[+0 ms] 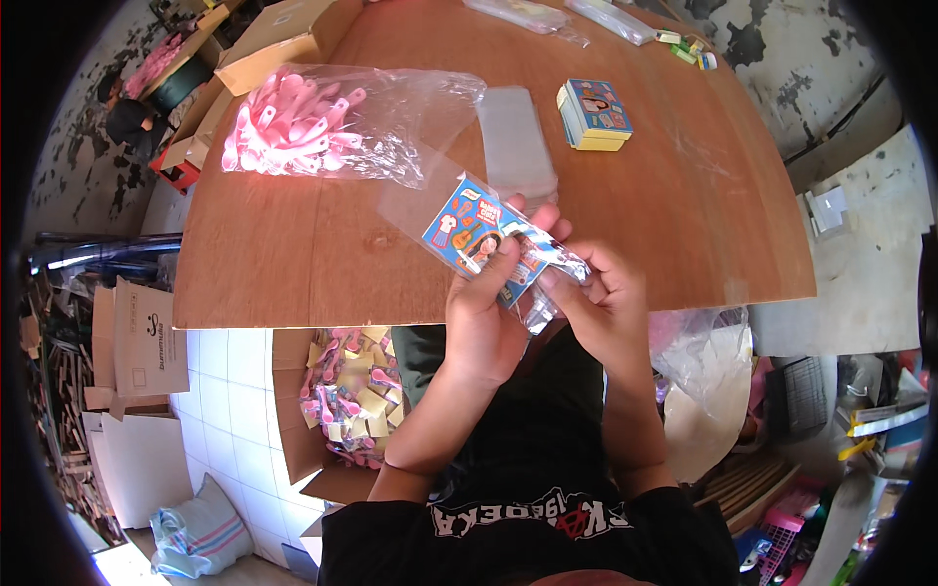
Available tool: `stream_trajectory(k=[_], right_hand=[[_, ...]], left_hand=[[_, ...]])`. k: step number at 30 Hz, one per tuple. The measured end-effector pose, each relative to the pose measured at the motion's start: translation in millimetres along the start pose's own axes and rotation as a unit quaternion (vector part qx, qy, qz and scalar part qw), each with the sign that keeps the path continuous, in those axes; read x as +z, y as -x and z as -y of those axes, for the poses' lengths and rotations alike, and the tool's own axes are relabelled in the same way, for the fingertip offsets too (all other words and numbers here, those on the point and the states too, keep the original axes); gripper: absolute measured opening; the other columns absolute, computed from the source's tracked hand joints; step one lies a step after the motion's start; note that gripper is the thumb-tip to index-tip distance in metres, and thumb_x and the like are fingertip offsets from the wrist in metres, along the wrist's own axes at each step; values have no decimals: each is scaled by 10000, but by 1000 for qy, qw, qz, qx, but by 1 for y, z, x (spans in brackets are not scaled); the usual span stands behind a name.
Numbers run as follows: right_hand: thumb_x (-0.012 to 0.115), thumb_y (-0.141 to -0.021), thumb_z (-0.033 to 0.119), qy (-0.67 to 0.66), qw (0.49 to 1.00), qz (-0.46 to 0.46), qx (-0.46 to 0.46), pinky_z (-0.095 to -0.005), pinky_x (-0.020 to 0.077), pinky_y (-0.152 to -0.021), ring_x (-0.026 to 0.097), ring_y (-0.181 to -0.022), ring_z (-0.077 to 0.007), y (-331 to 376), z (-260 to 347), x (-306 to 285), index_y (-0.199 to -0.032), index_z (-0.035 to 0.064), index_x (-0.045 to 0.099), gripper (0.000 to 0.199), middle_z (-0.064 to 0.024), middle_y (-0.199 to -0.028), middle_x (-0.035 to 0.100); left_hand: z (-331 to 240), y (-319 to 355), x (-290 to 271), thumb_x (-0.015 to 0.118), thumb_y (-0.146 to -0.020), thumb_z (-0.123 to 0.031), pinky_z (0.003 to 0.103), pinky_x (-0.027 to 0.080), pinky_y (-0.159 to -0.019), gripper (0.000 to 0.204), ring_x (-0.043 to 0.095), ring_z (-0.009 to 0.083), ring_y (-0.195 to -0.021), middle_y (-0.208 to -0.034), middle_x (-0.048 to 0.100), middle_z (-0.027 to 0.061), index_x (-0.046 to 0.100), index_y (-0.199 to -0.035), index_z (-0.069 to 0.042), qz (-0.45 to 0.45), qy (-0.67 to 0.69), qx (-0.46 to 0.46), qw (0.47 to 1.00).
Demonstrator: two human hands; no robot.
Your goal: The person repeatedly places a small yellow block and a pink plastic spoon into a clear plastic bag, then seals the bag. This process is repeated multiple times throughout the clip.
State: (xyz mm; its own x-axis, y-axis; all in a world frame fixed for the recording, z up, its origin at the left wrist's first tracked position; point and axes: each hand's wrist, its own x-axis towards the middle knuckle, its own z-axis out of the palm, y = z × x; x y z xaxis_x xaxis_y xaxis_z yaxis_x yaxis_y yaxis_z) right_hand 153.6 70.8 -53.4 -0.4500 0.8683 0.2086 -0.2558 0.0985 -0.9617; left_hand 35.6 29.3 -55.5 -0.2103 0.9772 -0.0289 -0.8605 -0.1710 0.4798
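Observation:
A clear plastic sleeve (401, 207) with a blue printed card (459, 227) inside is held over the table's near edge. My left hand (486, 313) grips its lower side, thumb across the card. At the sleeve's right end, my right hand (608, 298) pinches the crinkled, shiny plastic; whether anything else lies between those fingers is hidden. Just beyond my hands lies a stack of flat clear sleeves (518, 137). To its right sits a stack of blue printed cards (596, 109) with yellow edges. A clear bag of pink plastic spoons (293, 127) lies at the left.
The brown wooden table (674, 225) ends close to my waist. Below it on the left stands a carton (293, 391) of packed pink pieces and cards. More clear packets (616, 20) and small boxes (687, 49) lie at the far edge. An open cardboard box (283, 44) stands far left.

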Motion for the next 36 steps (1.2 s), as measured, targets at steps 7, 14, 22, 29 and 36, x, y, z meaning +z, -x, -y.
stream_trajectory(k=[7, 14, 22, 29, 36], right_hand=[[645, -881, 10, 46, 997, -51, -39, -259, 512, -770, 633, -879, -115, -1, -19, 13, -1095, -68, 595, 233, -85, -962, 670], [604, -861, -28, -20, 997, -43, 54, -212, 501, -666, 612, -774, -63, 0, -14, 2, -1116, -67, 602, 258, -61, -939, 655], [597, -861, -25, -9, 991, -10, 131, -193, 498, -556, 596, -695, -51, -1, -10, 10, -1084, -71, 609, 229, -61, -862, 650], [652, -849, 3, -26, 983, 1, 179, -219, 518, -501, 617, -609, -71, -8, -12, 24, -995, -79, 618, 171, -74, -787, 665], [703, -810, 21, 108, 973, 35, 199, -244, 480, -499, 614, -605, -113, -15, -9, 39, -857, -14, 612, 109, -59, -757, 644]], left_hand=[[8, 2, -6, 541, -945, -182, 411, 334, -1094, 472, 429, 236, -1305, -1393, 478, 121, 420, -1376, -32, 14, -54, -10, 998], [5, 6, -10, 532, -953, -171, 402, 350, -1058, 568, 419, 222, -1286, -1410, 418, 99, 296, -1459, -69, 29, -21, -8, 999], [-5, 1, -18, 483, -961, -200, 463, 346, -1096, 548, 439, 304, -1313, -1430, 423, 196, 272, -1453, -83, 23, 48, 88, 995], [-11, 5, -20, 491, -948, -200, 455, 392, -1050, 564, 489, 302, -1265, -1406, 459, 182, 268, -1449, -68, 17, 53, 86, 995], [-15, 8, -29, 504, -933, -176, 454, 407, -1026, 568, 535, 296, -1188, -1288, 552, 154, 275, -1441, -68, -10, 72, 91, 993]])
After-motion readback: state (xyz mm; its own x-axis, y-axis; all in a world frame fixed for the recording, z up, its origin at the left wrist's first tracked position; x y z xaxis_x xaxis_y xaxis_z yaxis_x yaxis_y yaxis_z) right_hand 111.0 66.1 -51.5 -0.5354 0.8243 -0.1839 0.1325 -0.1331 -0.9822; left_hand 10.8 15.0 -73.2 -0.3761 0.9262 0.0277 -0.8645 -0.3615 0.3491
